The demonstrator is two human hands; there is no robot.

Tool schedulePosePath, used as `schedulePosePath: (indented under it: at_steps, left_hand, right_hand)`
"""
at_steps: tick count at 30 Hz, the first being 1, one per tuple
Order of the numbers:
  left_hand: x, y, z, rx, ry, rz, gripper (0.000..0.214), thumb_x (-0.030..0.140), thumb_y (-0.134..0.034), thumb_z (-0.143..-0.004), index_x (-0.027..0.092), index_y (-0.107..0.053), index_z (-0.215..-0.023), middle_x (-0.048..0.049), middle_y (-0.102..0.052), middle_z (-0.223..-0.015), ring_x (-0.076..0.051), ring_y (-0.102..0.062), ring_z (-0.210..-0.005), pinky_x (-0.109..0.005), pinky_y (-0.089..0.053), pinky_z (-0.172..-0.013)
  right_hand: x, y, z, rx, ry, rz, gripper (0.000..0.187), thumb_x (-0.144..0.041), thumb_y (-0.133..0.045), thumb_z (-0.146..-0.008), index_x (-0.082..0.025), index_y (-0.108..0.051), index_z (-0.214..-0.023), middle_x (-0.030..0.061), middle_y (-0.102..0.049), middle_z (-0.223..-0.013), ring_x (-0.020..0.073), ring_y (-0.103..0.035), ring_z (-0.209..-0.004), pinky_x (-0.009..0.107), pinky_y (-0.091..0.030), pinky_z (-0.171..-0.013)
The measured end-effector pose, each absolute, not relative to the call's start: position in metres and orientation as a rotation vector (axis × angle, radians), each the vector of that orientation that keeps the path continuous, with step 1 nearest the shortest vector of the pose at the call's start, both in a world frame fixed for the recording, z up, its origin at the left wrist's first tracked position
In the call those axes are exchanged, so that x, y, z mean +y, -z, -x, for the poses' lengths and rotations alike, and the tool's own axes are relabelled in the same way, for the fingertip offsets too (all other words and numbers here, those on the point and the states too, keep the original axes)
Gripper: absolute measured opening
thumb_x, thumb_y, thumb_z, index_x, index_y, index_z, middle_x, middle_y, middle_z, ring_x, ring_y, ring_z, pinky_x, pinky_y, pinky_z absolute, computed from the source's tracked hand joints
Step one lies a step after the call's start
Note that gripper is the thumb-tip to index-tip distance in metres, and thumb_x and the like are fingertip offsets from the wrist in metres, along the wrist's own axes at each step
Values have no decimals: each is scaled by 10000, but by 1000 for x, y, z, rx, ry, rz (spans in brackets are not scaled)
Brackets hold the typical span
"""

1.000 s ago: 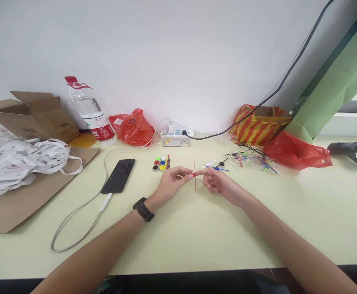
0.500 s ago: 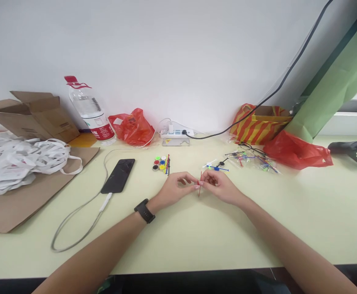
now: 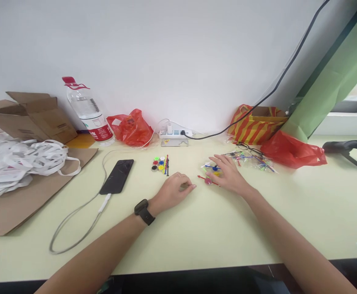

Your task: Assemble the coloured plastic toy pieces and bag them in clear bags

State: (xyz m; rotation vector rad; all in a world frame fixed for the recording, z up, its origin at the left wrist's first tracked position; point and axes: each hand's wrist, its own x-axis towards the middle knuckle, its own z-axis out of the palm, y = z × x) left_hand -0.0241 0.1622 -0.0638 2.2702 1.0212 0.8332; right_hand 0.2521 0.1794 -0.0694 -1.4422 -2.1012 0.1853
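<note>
My right hand (image 3: 228, 174) lies open and palm down, fingers stretched over a small heap of coloured plastic sticks and discs (image 3: 211, 167). A red stick with a pink disc (image 3: 208, 180) lies on the pale green table (image 3: 196, 228) just at that hand's thumb side. My left hand (image 3: 174, 191), a black watch (image 3: 144, 212) on its wrist, rests on the table with fingers curled in; nothing shows in them. It sits a short way left of the red stick, not touching it.
A cluster of coloured discs and sticks (image 3: 160, 163) lies beyond my left hand. A phone (image 3: 117, 176) on a cable, white straps (image 3: 19, 159) on cardboard, a water bottle (image 3: 88, 112), red bags (image 3: 132, 126), a power strip (image 3: 175, 134), spectacles with more sticks (image 3: 251, 157) and a striped bag (image 3: 259, 122) ring the table.
Both hands held the red stick upright between them; now it lies on the table. My right hand has opened and reached out over the coloured pieces. My left hand has dropped to the table.
</note>
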Motion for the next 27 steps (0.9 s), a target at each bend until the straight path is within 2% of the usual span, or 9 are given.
schedulePosePath:
  at_steps: [2, 4, 7, 9, 12, 15, 19, 22, 27]
  left_hand:
    - [160, 62, 24, 1021, -816, -2277, 243, 401, -599, -1004, 234, -710, -868, -54, -730, -868, -246, -637, -882, -381, -484, -787]
    - [159, 61, 24, 996, -819, -2294, 229, 383, -588, -1010, 233, -716, -893, -55, -731, -871, -246, -636, -879, -387, -484, -794]
    - [158, 59, 24, 960, -860, -2297, 194, 351, -590, -1002, 237, -733, -939, -62, -744, -912, -257, -644, -920, -401, -495, -834]
    - [158, 60, 24, 957, -887, -2284, 177, 343, -592, -1000, 244, -738, -989, -60, -753, -954, -262, -648, -956, -409, -504, -866]
    - [158, 61, 23, 950, -944, -2259, 186, 340, -605, -1001, 259, -723, -1119, -64, -753, -1095, -273, -646, -1074, -432, -503, -970]
    - [157, 64, 22, 956, -1008, -2199, 280, 353, -608, -1011, 262, -666, -1270, -86, -702, -1261, -279, -608, -1234, -449, -462, -1098]
    - [156, 66, 22, 1003, -936, -2135, 459, 435, -587, -1028, 257, -556, -1449, -119, -582, -1483, -297, -508, -1413, -471, -390, -1202]
    - [156, 67, 23, 1023, -838, -2165, 534, 492, -544, -1042, 256, -507, -1519, -122, -478, -1610, -308, -386, -1528, -493, -310, -1261]
    - [157, 68, 23, 985, -801, -2264, 669, 501, -597, -1014, 241, -403, -1599, -132, -397, -1673, -328, -324, -1564, -503, -272, -1277]
  right_hand:
    - [179, 71, -255, -2184, -238, 1508, 779, -683, -604, -926, -293, -450, -1582, 119, -398, -1670, 413, -251, -1564, 611, -309, -1196]
    - [176, 73, -254, -2269, -286, 1513, 865, -737, -597, -906, -318, -373, -1629, 101, -315, -1721, 409, -177, -1599, 613, -294, -1211]
    - [175, 78, -248, -2329, -253, 1500, 924, -767, -622, -871, -319, -360, -1635, 121, -333, -1708, 423, -213, -1584, 614, -297, -1203]
    - [176, 82, -244, -2301, -220, 1488, 825, -717, -613, -908, -298, -426, -1594, 149, -466, -1611, 409, -371, -1498, 592, -343, -1163]
    - [177, 86, -234, -2231, -227, 1411, 491, -544, -542, -1017, -272, -585, -1423, 139, -658, -1324, 331, -583, -1230, 518, -425, -1050]
    - [170, 84, -219, -2251, -289, 1264, 332, -456, -560, -1031, -271, -650, -1292, 119, -693, -1186, 301, -616, -1106, 480, -440, -981]
    - [152, 77, -196, -2321, -447, 1005, 277, -422, -669, -979, -283, -663, -1218, 97, -695, -1183, 294, -615, -1125, 472, -454, -983]
    - [145, 75, -186, -2278, -536, 847, 331, -399, -740, -923, -272, -645, -1214, 101, -681, -1225, 298, -598, -1176, 473, -480, -1014]
    - [150, 78, -193, -2224, -337, 997, 644, -345, -791, -835, -254, -549, -1425, 154, -568, -1453, 359, -464, -1376, 535, -423, -1130]
